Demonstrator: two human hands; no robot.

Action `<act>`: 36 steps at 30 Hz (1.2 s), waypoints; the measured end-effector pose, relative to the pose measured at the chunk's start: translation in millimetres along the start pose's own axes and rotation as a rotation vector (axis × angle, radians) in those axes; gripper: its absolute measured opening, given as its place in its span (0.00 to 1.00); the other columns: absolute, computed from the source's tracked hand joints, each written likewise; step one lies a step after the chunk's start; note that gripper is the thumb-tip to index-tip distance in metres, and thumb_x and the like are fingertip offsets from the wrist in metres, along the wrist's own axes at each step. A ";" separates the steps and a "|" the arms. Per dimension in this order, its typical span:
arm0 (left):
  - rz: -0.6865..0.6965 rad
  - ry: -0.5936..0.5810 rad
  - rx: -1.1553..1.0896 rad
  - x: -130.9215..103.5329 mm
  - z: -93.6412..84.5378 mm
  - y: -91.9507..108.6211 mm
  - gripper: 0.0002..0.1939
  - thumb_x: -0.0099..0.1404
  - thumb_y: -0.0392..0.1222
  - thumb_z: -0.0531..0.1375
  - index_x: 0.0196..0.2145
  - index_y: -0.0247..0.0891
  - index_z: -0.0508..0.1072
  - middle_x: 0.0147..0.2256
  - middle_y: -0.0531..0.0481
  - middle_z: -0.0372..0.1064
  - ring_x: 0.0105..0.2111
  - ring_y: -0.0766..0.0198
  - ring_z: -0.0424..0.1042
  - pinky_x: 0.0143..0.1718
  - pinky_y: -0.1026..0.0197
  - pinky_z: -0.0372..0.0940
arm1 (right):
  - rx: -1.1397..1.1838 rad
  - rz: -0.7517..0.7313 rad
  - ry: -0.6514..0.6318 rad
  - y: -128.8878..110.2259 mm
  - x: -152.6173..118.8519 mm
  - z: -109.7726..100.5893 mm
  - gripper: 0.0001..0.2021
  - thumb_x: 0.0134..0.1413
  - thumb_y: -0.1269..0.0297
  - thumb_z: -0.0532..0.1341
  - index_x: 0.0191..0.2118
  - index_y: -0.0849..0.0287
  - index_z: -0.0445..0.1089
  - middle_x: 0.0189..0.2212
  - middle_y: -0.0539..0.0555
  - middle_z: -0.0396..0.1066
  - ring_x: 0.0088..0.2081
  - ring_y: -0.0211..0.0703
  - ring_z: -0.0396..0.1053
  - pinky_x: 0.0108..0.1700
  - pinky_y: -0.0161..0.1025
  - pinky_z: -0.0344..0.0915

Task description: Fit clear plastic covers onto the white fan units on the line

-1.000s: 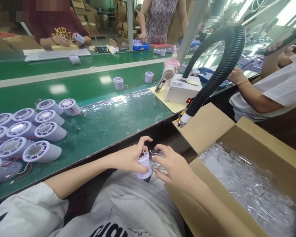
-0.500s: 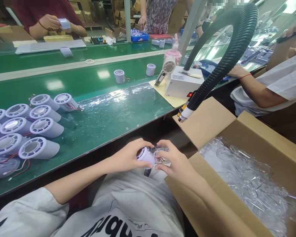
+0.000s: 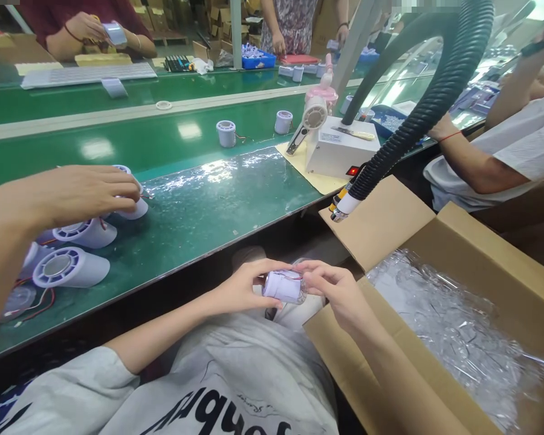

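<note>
Above my lap, my left hand (image 3: 245, 285) is wrapped round a lavender fan motor housing (image 3: 281, 287), a short cylinder lying on its side. Thin red wire runs along its upper side. A clear plastic cover (image 3: 304, 295) sits at the housing's right end; how far the two are joined cannot be made out. My right hand (image 3: 340, 293) pinches at that end with thumb and fingers, touching the cover and the wire. On the green bench to the left stand several similar housings (image 3: 75, 269) with loose wires.
Another person's hand (image 3: 90, 190) reaches in from the left over the housings. A cardboard box (image 3: 390, 329) of clear plastic covers (image 3: 439, 326) stands at my right. A black flexible hose (image 3: 417, 115) arches from a white unit (image 3: 340, 148). Two housings (image 3: 226, 134) stand farther back.
The housing between my hands has turned sideways, and my right fingers have closed in at its right end. Another person's hand has come in over the housings at left.
</note>
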State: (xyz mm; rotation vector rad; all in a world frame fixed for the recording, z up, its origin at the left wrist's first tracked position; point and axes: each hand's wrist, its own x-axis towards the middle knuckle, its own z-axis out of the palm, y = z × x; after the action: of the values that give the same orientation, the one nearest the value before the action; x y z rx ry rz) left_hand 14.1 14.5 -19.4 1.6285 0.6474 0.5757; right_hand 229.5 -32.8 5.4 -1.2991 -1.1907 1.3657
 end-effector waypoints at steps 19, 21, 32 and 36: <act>-0.010 -0.013 -0.120 -18.0 -6.1 24.4 0.38 0.50 0.41 0.72 0.58 0.48 0.67 0.56 0.45 0.66 0.55 0.54 0.68 0.55 0.54 0.64 | -0.183 -0.162 -0.184 -10.5 -26.2 1.1 0.20 0.50 0.68 0.69 0.50 0.49 0.69 0.48 0.51 0.72 0.48 0.46 0.72 0.48 0.42 0.74; -0.028 -0.014 -0.130 -18.4 -5.3 25.8 0.38 0.50 0.42 0.72 0.58 0.46 0.67 0.55 0.43 0.66 0.54 0.53 0.68 0.54 0.53 0.65 | -0.166 -0.124 -0.193 -11.5 -26.5 1.6 0.20 0.50 0.67 0.69 0.50 0.49 0.69 0.47 0.51 0.72 0.48 0.47 0.72 0.47 0.42 0.74; -0.050 -0.048 -0.107 -15.6 -3.6 28.8 0.40 0.49 0.45 0.72 0.59 0.46 0.66 0.54 0.42 0.68 0.51 0.53 0.70 0.53 0.51 0.66 | -0.136 -0.049 -0.216 -10.5 -32.9 -1.3 0.19 0.52 0.65 0.68 0.50 0.49 0.67 0.46 0.50 0.69 0.47 0.45 0.69 0.47 0.41 0.72; 0.027 -0.050 -0.017 -15.8 -4.2 28.5 0.40 0.49 0.43 0.72 0.59 0.46 0.66 0.56 0.43 0.66 0.54 0.51 0.68 0.56 0.50 0.64 | -0.014 0.039 -0.220 -8.6 -31.5 -1.7 0.20 0.51 0.62 0.69 0.49 0.52 0.65 0.44 0.52 0.69 0.43 0.44 0.69 0.39 0.37 0.72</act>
State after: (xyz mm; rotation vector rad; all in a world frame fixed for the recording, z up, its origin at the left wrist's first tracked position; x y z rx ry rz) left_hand 2.5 3.2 9.2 1.6328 0.5824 0.5570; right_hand 233.1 -62.4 18.8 -1.2104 -1.3293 1.5624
